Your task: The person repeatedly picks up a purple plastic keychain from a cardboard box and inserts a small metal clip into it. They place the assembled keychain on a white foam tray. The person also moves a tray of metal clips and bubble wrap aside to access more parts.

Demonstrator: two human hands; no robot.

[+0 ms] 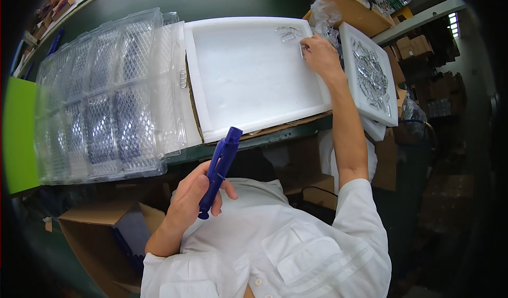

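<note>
My left hand (193, 195) is closed around a blue plastic tube-shaped tool (225, 157) with a slim side arm, held tilted in front of my shirt. Stretched out to the far right, my right hand (319, 52) is at the inner right wall of a white foam tray (248, 81). Its fingertips are pinched together on a small shiny piece (304, 48), mostly hidden by them. Beside it, several loop-shaped shiny pieces (288, 33) lie in the tray's far right corner.
A second white foam tray (393, 107) holds a heap of shiny pieces at the right. Clear plastic blister trays (100, 97) are stacked at the left, near a green panel (18, 134). Below stands an open cardboard box (92, 245). Crumpled plastic bags (324, 15) lie behind my right hand.
</note>
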